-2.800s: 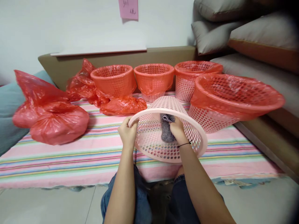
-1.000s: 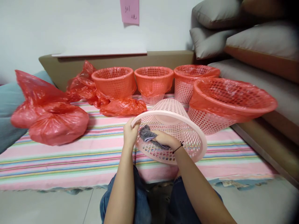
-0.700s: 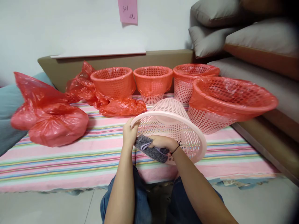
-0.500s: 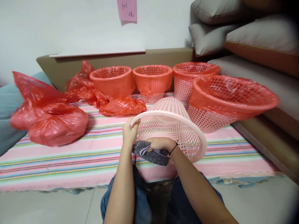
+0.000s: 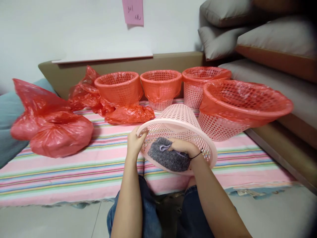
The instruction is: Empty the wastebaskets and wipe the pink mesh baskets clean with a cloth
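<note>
A pale pink mesh basket [image 5: 178,114] lies tipped toward me, its wide mouth facing my body. My left hand [image 5: 137,140] grips the left side of its rim. Inside the mouth, my right hand [image 5: 182,147] holds a dark grey cloth [image 5: 168,158] with a lilac edge, the fingers partly hidden by the folds. The cloth lies against the lower inner wall.
Several baskets lined with red bags stand behind, one a red-lined basket [image 5: 223,122] at the right. Filled red bags [image 5: 61,132] sit left on the striped cloth [image 5: 99,168]. Grey cushions [image 5: 272,39] are stacked at the right.
My right hand and the grey cloth have moved from the basket's near rim further into its mouth, a little up and to the right. My left hand still grips the rim.
</note>
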`<action>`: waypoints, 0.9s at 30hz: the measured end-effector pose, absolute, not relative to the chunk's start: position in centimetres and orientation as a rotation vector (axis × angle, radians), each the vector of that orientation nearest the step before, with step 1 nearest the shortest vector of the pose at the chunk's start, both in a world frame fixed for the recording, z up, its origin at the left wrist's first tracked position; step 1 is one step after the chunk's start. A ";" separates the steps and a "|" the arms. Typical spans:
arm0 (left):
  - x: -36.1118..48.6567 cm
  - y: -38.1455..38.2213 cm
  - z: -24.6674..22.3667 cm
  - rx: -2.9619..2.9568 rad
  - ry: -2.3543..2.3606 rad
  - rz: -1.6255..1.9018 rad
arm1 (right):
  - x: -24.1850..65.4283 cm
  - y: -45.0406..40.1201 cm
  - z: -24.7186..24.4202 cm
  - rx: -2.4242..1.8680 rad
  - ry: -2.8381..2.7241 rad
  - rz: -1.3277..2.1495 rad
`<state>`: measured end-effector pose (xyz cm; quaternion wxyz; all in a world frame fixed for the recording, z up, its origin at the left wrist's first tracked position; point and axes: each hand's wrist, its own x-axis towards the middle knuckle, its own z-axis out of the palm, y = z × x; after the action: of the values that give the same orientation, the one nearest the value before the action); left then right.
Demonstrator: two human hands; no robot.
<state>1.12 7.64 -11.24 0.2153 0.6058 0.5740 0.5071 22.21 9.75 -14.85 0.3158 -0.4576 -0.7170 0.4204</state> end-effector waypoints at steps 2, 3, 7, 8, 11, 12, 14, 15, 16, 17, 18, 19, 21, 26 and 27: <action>0.5 7.7 -11.6 1.681 1.573 1.357 | 23.5 10.0 -14.9 -1.243 -1.830 1.067; 0.2 7.8 -11.8 1.690 1.561 1.318 | 24.0 10.2 -15.0 -1.261 -1.803 1.047; -0.9 7.8 -12.7 1.707 1.550 1.122 | 25.3 11.1 -15.2 -1.341 -1.657 0.893; -1.0 7.7 -12.8 1.711 1.570 1.077 | 25.5 11.2 -15.2 -1.362 -1.602 0.828; -0.4 7.4 -12.3 1.749 1.670 1.103 | 25.8 11.4 -15.2 -1.376 -1.456 0.680; 0.1 7.2 -12.0 1.756 1.704 1.183 | 25.8 11.4 -15.1 -1.364 -1.431 0.671; 1.3 7.1 -11.4 1.733 1.743 1.380 | 25.6 11.4 -15.1 -1.337 -1.401 0.686; 1.8 7.1 -11.2 1.715 1.734 1.458 | 25.5 11.4 -15.1 -1.326 -1.393 0.700; 2.3 7.2 -11.0 1.701 1.705 1.504 | 25.3 11.5 -15.1 -1.321 -1.389 0.711; 2.7 7.2 -11.0 1.694 1.665 1.512 | 25.1 11.5 -15.1 -1.322 -1.385 0.711; 2.9 7.3 -11.1 1.695 1.625 1.491 | 25.0 11.6 -15.2 -1.329 -1.382 0.697; 3.0 7.4 -11.2 1.697 1.596 1.459 | 24.9 11.7 -15.3 -1.341 -1.378 0.665; 3.0 7.5 -11.5 1.703 1.587 1.422 | 24.8 11.9 -15.5 -1.381 -1.379 0.570; 3.1 7.1 -11.3 1.723 1.679 1.551 | 24.6 12.8 -15.5 -1.509 -1.433 0.338; 3.2 7.1 -11.1 1.709 1.679 1.565 | 24.4 13.1 -15.5 -1.512 -1.444 0.306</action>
<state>3.19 7.07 -11.11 0.1396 0.5915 0.5810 0.5414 24.45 13.10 -15.52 0.4921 -0.6229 -0.5949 0.1262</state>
